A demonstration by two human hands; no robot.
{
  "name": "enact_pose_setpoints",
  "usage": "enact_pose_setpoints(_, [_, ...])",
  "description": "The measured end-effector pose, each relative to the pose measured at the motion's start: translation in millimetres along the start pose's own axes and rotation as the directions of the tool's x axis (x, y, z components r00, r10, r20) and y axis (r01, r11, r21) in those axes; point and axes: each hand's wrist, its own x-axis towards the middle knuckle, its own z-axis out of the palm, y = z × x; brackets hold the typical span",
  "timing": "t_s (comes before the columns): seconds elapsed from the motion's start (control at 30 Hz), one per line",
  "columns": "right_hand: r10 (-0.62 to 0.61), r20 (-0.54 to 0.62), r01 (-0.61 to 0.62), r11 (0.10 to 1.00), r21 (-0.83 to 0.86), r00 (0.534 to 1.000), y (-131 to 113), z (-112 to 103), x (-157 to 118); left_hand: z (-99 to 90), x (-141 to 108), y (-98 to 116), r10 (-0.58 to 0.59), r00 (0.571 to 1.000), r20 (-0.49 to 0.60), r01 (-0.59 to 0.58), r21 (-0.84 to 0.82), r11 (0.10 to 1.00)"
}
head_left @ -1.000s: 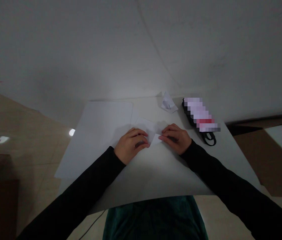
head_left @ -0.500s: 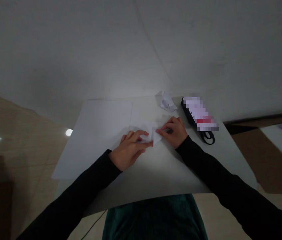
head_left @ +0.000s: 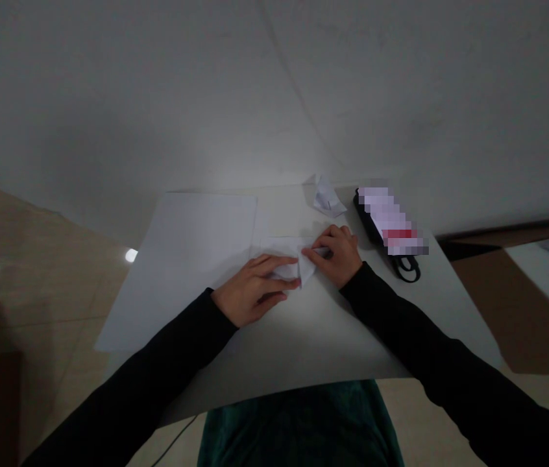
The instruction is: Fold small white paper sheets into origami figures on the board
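A small folded piece of white paper lies on the white table between my hands, with a raised flap near its middle. My left hand rests on its left part, fingers stretched out and apart, two fingertips reaching the flap's edge. On the other side, my right hand pinches the flap between thumb and forefinger; its other fingers are curled in. The paper's underside and some of its right part are hidden by the right hand.
Large white sheets lie on the table's left side. A folded paper shape stands at the back, close to the wall. Right of it is a black case with a strap, its lit screen blurred out. The table's front edge is near my lap.
My left hand's fingers have straightened and spread, with the forefinger now reaching the flap. The right hand keeps its pinch, nearly unmoved. The view has shifted slightly.
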Motion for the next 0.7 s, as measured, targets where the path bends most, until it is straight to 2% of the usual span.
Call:
enact_pose_setpoints(0.13, [0.017, 0.013, -0.017, 0.999, -0.044, 1.000, -3.1, 0.1, -0.9, -0.4, 1.3, 1.9, 0.035, 0.999, 0.014, -0.035, -0.020, 0.999])
enact_pose_setpoints(0.33, [0.001, -0.004, -0.002, 0.995, -0.096, 1.000, -3.2, 2.5, -2.6, -0.4, 2.8, 8.1, -0.032, 0.999, 0.023, 0.033, -0.039, 0.999])
enact_pose_setpoints(0.53, [-0.026, 0.002, 0.026, 0.995, -0.100, 1.000, -1.8, 3.6, -2.4, 2.7, 1.7, 7.1, 0.017, 0.999, 0.038, -0.019, 0.070, 0.997])
enact_pose_setpoints(0.7, [-0.040, -0.005, 0.039, 0.995, -0.092, 0.999, -0.5, 4.1, -2.1, 2.6, 1.3, 6.9, 0.023, 0.999, 0.031, -0.026, 0.093, 0.995])
